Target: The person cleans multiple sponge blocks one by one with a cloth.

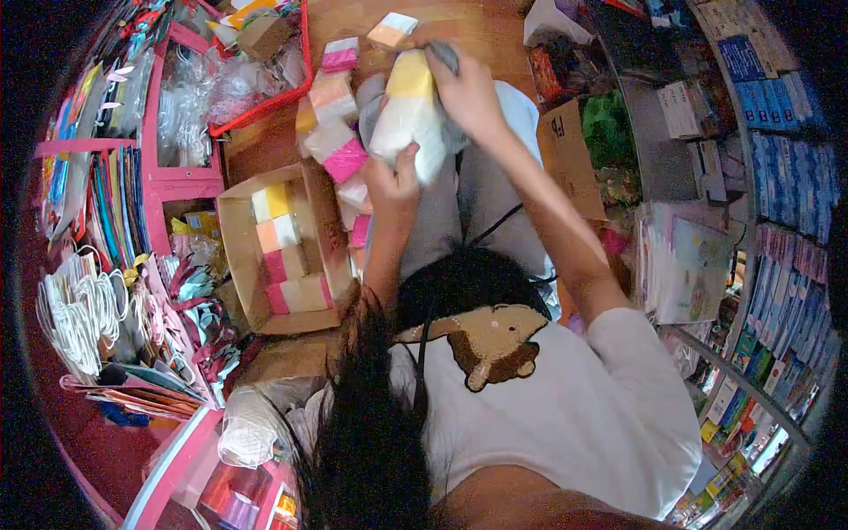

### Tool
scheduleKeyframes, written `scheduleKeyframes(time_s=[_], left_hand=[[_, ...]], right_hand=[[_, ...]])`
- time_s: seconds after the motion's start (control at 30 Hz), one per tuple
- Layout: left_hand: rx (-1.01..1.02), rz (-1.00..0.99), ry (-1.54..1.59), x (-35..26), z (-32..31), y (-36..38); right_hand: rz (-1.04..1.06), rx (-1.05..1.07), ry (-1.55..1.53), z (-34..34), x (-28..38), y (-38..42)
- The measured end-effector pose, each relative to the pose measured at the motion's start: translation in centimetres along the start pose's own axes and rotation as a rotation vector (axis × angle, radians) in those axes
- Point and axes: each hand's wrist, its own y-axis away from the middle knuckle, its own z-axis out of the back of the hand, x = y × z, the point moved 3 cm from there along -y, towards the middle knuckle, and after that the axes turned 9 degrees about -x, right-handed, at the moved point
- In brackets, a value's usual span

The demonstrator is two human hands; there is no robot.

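Observation:
In front of my lap is a yellow-and-white block-shaped pack (pixel 408 115) in what looks like clear plastic. My left hand (pixel 395 184) is closed on its near end, with the thumb against the white part. At the far right corner of the pack, my right hand (pixel 466 93) is curled and slightly blurred. A small dark grey object (pixel 444 58) shows at its fingertips; I cannot tell what it is. Beside the held pack, several similar packs in pink, peach and white (pixel 334 99) lie in a loose row on the floor, and a peach-and-white pack (pixel 392 31) lies farther off.
An open cardboard box (pixel 329 247) with several packs inside stands to my left. Beyond it is a red-rimmed basket (pixel 306 53) of plastic bags. Pink shelving (pixel 184 184) flanks the left; a carton (pixel 565 155) and stocked shelves (pixel 786 168) line the right.

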Motion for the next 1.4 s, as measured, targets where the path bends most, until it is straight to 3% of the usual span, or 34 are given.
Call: scheduleKeyframes(time_s=[0.03,0.1,0.17,0.2,0.3,0.33,0.4,0.43,0.53,0.57,0.6,0.73,0.83,0.9,0.93,1.0,1.1,1.23,1.37,1.4], left_hand=[[-0.014,-0.090,0.010,0.4,-0.2,-0.2],[0.023,-0.196,-0.024,0.9,-0.2,-0.5],[0.124,-0.250,-0.109,1.1,0.2,-1.5],[0.155,-0.374,-0.094,0.7,0.6,-1.8],[0.127,-0.381,-0.225,-1.6,-0.6,-0.8],[0.080,-0.435,-0.231,-2.1,-0.9,-0.7],[0.069,-0.339,-0.219,-2.3,-1.2,-0.2],[0.062,-0.294,-0.213,-2.3,-1.3,-0.2],[0.026,-0.451,-0.261,-0.3,-1.0,-0.2],[0.076,-0.324,-0.146,0.9,-0.8,-0.3],[0.128,-0.196,-0.030,1.6,-0.6,-0.3],[0.108,-0.264,-0.155,0.9,-1.0,0.2],[0.089,-0.322,-0.250,-1.5,-1.5,-0.1],[0.077,-0.306,-0.287,-2.0,-1.6,0.1],[0.141,-0.194,-0.287,-1.4,-1.5,0.0],[0.115,-0.331,-0.383,1.4,-1.0,-0.3],[0.038,-0.470,-0.441,5.7,-1.3,-0.4],[-0.070,-0.605,-0.448,7.5,-2.6,-0.5],[-0.033,-0.507,-0.407,4.5,-2.5,-0.8],[-0.020,-0.479,-0.394,4.0,-2.6,-0.7]], right_hand=[[0.052,-0.077,-0.079,0.9,1.2,2.0],[0.348,0.007,-0.037,1.2,3.1,5.0],[0.453,0.014,0.022,1.5,5.0,5.6],[0.505,0.016,0.051,1.6,5.5,5.7],[0.407,0.005,0.096,0.3,1.4,2.0],[0.220,0.103,0.081,0.3,1.2,0.7],[-0.151,0.290,0.052,0.6,1.2,-1.6],[-0.056,0.250,0.047,0.4,1.2,-1.2],[0.321,0.205,0.069,0.1,3.2,2.8],[0.504,0.235,0.103,0.7,5.2,5.2],[0.405,0.298,0.062,1.2,5.9,7.0],[0.393,0.210,0.085,1.3,3.9,5.9],[0.443,0.194,0.035,0.4,2.2,0.5],[0.126,0.308,0.088,0.1,1.8,-0.4],[-0.028,0.364,0.113,-0.3,1.7,-0.8],[0.374,0.087,0.078,-0.4,2.2,2.5],[0.361,0.331,0.080,1.8,6.0,7.8],[0.340,0.264,0.071,1.7,5.5,6.0],[0.372,0.297,0.118,-1.1,4.0,0.6],[0.286,0.334,0.164,-1.3,3.8,-0.3]])
